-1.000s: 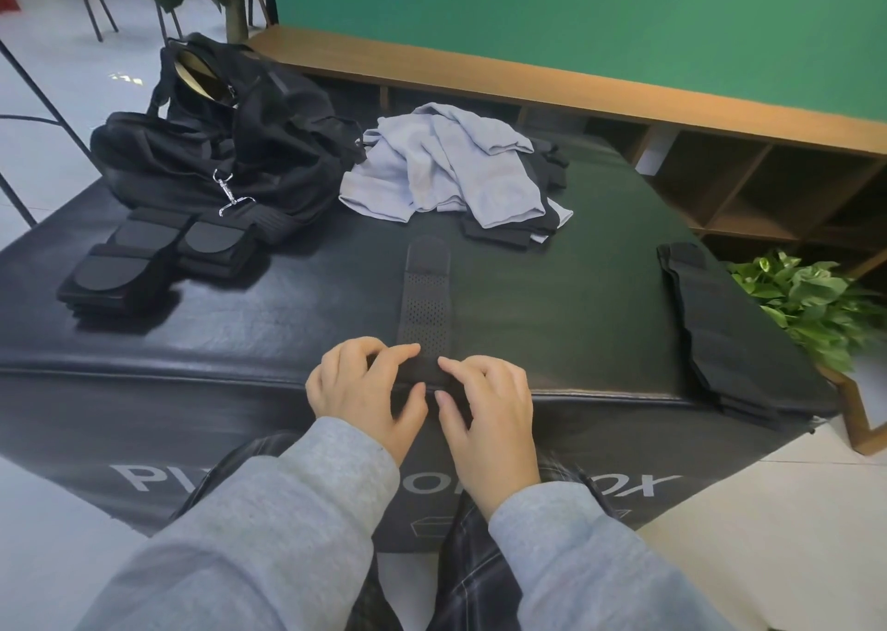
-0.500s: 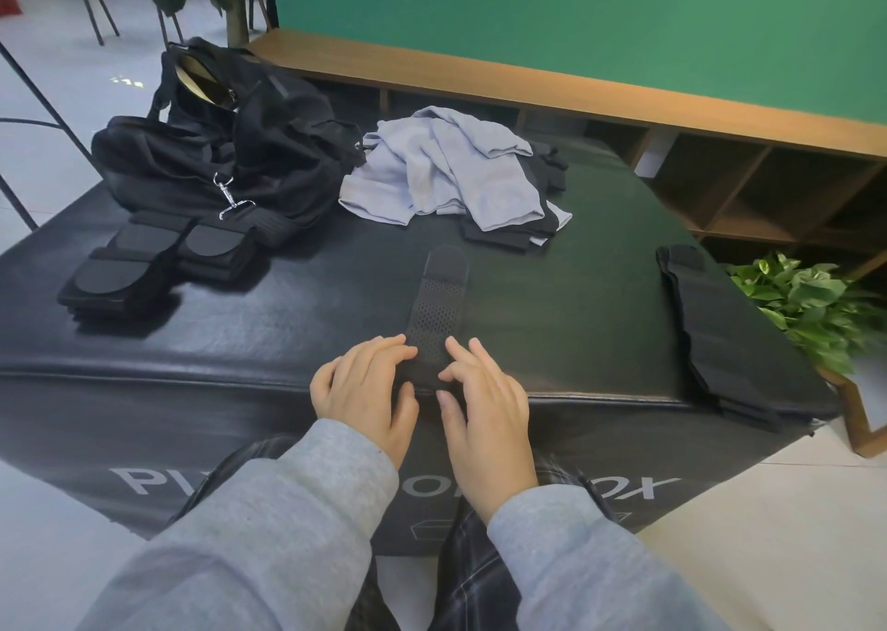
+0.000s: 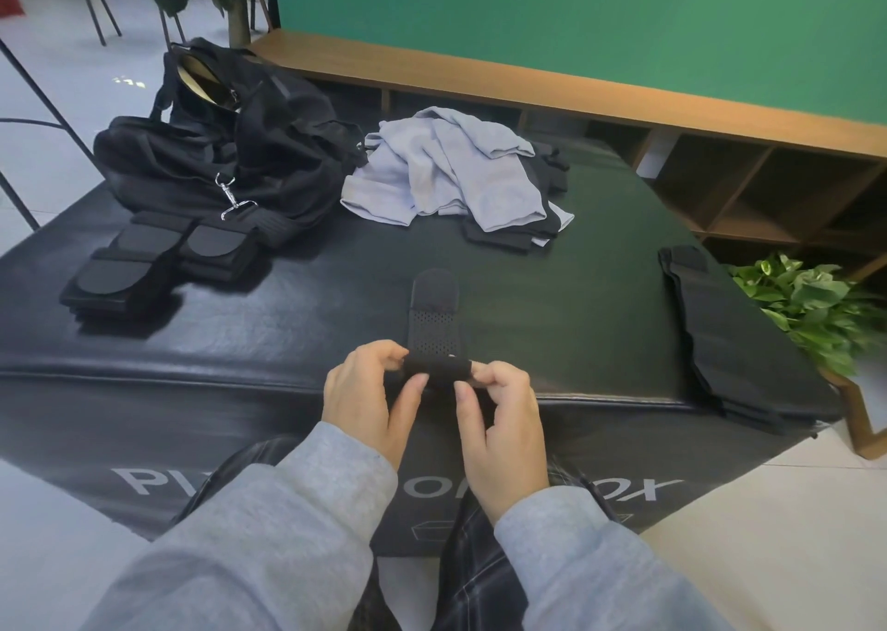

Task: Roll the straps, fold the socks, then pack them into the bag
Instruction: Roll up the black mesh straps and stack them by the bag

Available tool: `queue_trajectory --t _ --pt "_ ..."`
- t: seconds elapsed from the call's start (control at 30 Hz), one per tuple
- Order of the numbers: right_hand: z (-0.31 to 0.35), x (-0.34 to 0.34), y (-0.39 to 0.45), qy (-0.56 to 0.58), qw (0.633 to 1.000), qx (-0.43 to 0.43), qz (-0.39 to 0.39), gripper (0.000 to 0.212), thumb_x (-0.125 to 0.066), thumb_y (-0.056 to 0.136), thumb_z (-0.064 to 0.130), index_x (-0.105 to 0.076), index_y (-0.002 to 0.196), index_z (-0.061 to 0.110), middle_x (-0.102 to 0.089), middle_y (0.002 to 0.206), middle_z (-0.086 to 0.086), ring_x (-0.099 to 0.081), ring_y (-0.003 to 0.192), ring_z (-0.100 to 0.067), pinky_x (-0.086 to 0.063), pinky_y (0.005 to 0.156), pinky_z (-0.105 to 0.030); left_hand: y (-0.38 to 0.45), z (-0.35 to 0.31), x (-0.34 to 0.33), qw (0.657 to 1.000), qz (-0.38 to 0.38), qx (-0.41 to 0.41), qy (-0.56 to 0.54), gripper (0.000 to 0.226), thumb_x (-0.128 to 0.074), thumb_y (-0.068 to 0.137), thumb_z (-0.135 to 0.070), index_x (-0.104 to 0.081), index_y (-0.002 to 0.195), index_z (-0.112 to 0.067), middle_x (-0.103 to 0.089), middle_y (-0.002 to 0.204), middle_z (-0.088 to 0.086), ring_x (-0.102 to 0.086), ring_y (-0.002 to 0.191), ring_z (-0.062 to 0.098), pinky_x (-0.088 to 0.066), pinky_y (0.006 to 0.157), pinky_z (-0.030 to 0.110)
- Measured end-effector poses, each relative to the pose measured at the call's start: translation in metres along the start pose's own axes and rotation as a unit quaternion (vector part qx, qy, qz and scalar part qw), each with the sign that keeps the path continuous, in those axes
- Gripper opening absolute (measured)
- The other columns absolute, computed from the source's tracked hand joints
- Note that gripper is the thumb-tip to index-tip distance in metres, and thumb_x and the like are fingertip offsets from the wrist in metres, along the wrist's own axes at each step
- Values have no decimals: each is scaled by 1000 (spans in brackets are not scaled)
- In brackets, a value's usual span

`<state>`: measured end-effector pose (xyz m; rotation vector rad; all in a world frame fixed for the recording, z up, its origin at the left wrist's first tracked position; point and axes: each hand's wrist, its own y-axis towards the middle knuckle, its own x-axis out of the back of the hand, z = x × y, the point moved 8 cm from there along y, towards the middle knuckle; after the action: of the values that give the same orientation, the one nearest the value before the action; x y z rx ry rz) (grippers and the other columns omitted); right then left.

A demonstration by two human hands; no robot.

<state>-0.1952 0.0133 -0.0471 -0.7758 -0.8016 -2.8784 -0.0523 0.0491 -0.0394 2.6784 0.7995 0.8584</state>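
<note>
Nearest the camera, 2 grey sleeves lead to the left hand [image 3: 365, 397] and the right hand [image 3: 499, 412], which meet at the front edge of the black padded box [image 3: 297, 328]. Between them they pinch the rolled near end of a black perforated strap [image 3: 434, 316], the left hand's fingers and thumb curled on one end of the roll and the right hand's on the other. Just beyond the grip, the unrolled length of the strap lies flat on the box top, running straight away from the hands. Well to the right of the grip, a stack of flat black straps [image 3: 729, 342] lies along the box's right edge. Beyond and to the left of the grip sit several rolled black straps [image 3: 158, 261] in a cluster. Farther back on that side stands the open black bag [image 3: 230, 150]. Straight beyond the grip, farther still, a heap of light grey and black socks [image 3: 446, 169] lies loose.
</note>
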Motion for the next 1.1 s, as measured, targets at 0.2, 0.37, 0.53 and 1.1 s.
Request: queue_trajectory --t 0.2,0.37,0.53,1.1 --pt "-7 -8 0 -60 998 9 14 34 -46 87 42 -50 119 31 -49 104 19 -51 103 -10 -31 91 -17 2 6 1 999 -8 30 12 28 -67 83 -12 -43 91 -25 -52 95 -2 -53 97 24 -42 83 31" --pt "-4 -8 1 -96 994 48 2 36 -45 87 35 -43 122 31 -59 105 10 -46 103 -6 -28 92 -17 5 8 -4 996 21 37 81 31 -66 84 -16 -57 113 -19 -53 113 0 -47 109 21 -34 93 26" --pt "-8 -11 2 -134 989 63 -3 39 -46 88 32 -48 126 25 -61 110 8 -44 106 -8 -25 93 -15 6 3 -6 990 24 -26 135 35 -72 77 -12 -62 111 -15 -62 106 -1 -54 109 22 -33 90 32" --pt "-6 -10 2 -116 991 63 -4 35 -42 92 33 -59 118 19 -62 107 6 -44 103 -8 -30 93 -18 4 8 -10 984 -26 -97 144 42 -82 63 -6 -65 100 -16 -66 97 1 -55 104 22 -36 79 38"
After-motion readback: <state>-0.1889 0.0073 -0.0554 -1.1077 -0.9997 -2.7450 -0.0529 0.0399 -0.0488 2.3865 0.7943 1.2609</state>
